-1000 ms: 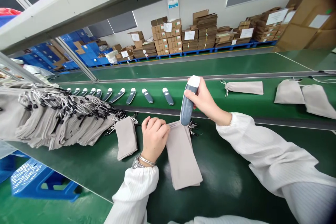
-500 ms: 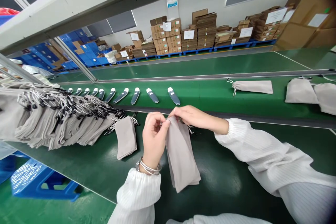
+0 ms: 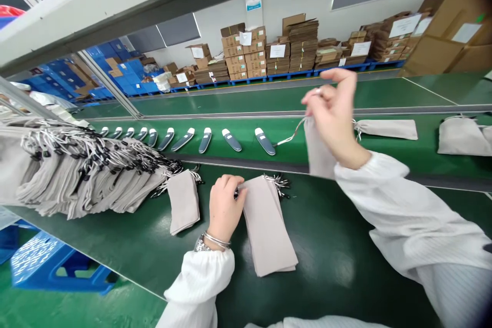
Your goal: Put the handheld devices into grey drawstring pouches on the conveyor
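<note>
Raised over the green belt, my right hand pinches a grey drawstring pouch, which hangs down with its cord trailing left. My left hand is at the upper left edge of a stack of grey pouches on the green table; its fingers are closed, and what they hold, if anything, is hidden. Left of it lies a smaller pouch stack. Several blue-grey slipper-shaped items with white ends form a row on the belt.
A large heap of pouches with black-tipped cords covers the table's left side. More pouches lie on the belt at right. A metal beam crosses above; a blue stool stands lower left.
My right hand has moved up and right from the stack with a pouch. My left hand stays beside the stack, slightly lower. The belt items have shifted right.
</note>
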### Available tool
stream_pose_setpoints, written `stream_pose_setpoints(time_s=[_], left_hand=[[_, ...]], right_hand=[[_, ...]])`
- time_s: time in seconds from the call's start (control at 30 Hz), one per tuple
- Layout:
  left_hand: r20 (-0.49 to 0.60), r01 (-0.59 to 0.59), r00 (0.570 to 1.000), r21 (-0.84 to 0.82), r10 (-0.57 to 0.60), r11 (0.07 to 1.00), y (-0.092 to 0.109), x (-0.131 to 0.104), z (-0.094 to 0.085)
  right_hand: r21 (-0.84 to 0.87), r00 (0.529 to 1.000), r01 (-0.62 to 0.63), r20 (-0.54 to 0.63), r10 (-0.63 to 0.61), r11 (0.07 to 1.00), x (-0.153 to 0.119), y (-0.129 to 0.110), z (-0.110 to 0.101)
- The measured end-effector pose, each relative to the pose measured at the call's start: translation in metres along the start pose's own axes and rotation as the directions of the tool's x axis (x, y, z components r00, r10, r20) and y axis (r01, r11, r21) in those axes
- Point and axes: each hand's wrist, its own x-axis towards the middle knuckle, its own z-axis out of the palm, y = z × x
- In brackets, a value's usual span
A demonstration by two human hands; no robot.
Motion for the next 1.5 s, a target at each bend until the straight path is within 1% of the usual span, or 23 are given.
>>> stream_pose_setpoints(time_s=[0.07,0.1,0.17,0.27,0.4,0.5,0.57,0.63,0.67,0.7,0.73,0.83,0.9,1.03,1.1,1.13,1.2,1.23,1.3,1.37,1.4,1.43,1.5], left_hand=[[-0.027,-0.042,0.999,0.13,0.046,0.991,-0.005,-0.004,0.004],[-0.041,-0.059,0.997,0.172,0.067,0.983,-0.007,-0.005,0.004],[-0.059,-0.115,0.989,0.236,0.132,0.965,-0.007,-0.005,0.003],[-0.052,-0.194,0.975,0.284,0.217,0.939,-0.005,-0.005,0.002],[-0.001,-0.171,0.985,0.195,0.175,0.966,-0.003,-0.002,-0.004],[0.102,-0.169,0.98,-0.027,0.171,0.985,0.0,-0.002,-0.013],[0.139,-0.127,0.978,-0.179,0.152,0.976,0.003,-0.003,-0.017],[0.154,-0.059,0.983,-0.267,0.103,0.962,0.005,-0.004,-0.018],[0.161,-0.027,0.984,-0.294,0.077,0.955,0.006,-0.004,-0.017],[0.168,0.001,0.984,-0.319,0.055,0.948,0.007,-0.005,-0.015],[0.176,0.027,0.984,-0.344,0.036,0.938,0.008,-0.005,-0.013],[0.193,0.101,0.981,-0.393,-0.025,0.914,0.012,-0.007,-0.01],[0.218,0.159,0.973,-0.393,-0.076,0.906,0.014,-0.007,-0.011],[0.265,0.232,0.956,-0.408,-0.129,0.883,0.02,-0.007,-0.021],[0.263,0.245,0.955,-0.455,-0.133,0.856,0.022,-0.006,-0.024],[0.261,0.251,0.956,-0.483,-0.136,0.839,0.023,-0.005,-0.024],[0.253,0.261,0.957,-0.531,-0.143,0.806,0.024,-0.003,-0.024],[0.246,0.259,0.959,-0.551,-0.142,0.794,0.025,-0.001,-0.023],[0.229,0.236,0.966,-0.588,-0.121,0.774,0.029,0.002,-0.021],[0.197,0.189,0.977,-0.625,-0.081,0.757,0.034,0.006,-0.02],[0.166,0.158,0.984,-0.638,-0.065,0.753,0.038,0.008,-0.019],[0.117,0.123,0.991,-0.647,-0.061,0.753,0.041,0.01,-0.019],[-0.013,0.059,0.996,-0.647,-0.088,0.76,0.048,0.014,-0.021]], right_hand=[[-0.33,0.984,0.011,0.173,0.049,0.944,0.006,0.035,0.025],[-0.469,0.954,0.009,0.269,0.133,0.883,0.007,0.054,0.037],[-0.657,0.856,-0.015,0.381,0.349,0.754,0.008,0.091,0.059],[-0.743,0.731,-0.113,0.388,0.562,0.66,0.005,0.131,0.079],[-0.669,0.694,-0.198,0.421,0.585,0.716,0.001,0.148,0.082],[-0.572,0.732,-0.232,0.431,0.528,0.787,0.0,0.137,0.074],[-0.504,0.792,-0.213,0.412,0.45,0.837,0.0,0.125,0.068],[-0.472,0.853,-0.114,0.405,0.329,0.874,-0.001,0.113,0.064],[-0.484,0.857,-0.039,0.433,0.278,0.874,-0.003,0.109,0.064],[-0.519,0.834,0.053,0.493,0.248,0.853,-0.006,0.106,0.065],[-0.561,0.781,0.151,0.573,0.25,0.814,-0.009,0.105,0.067],[-0.602,0.572,0.381,0.75,0.333,0.702,-0.019,0.113,0.077],[-0.601,0.533,0.421,0.77,0.351,0.679,-0.022,0.12,0.082],[-0.624,0.57,0.381,0.74,0.358,0.682,-0.016,0.119,0.076],[-0.613,0.651,0.276,0.685,0.325,0.74,-0.013,0.104,0.067],[-0.557,0.711,0.158,0.637,0.297,0.816,-0.013,0.092,0.062],[-0.255,0.819,-0.129,0.518,0.247,0.958,-0.016,0.066,0.054],[-0.051,0.854,-0.236,0.465,0.232,0.97,-0.02,0.052,0.051],[0.231,0.881,-0.319,0.429,0.198,0.919,-0.028,0.027,0.047],[0.308,0.861,-0.344,0.481,0.167,0.887,-0.039,0.011,0.047],[0.304,0.829,-0.361,0.538,0.154,0.882,-0.045,0.006,0.048],[0.281,0.777,-0.381,0.613,0.14,0.881,-0.051,0.002,0.048],[0.196,0.612,-0.439,0.78,0.132,0.877,-0.062,-0.003,0.046]])
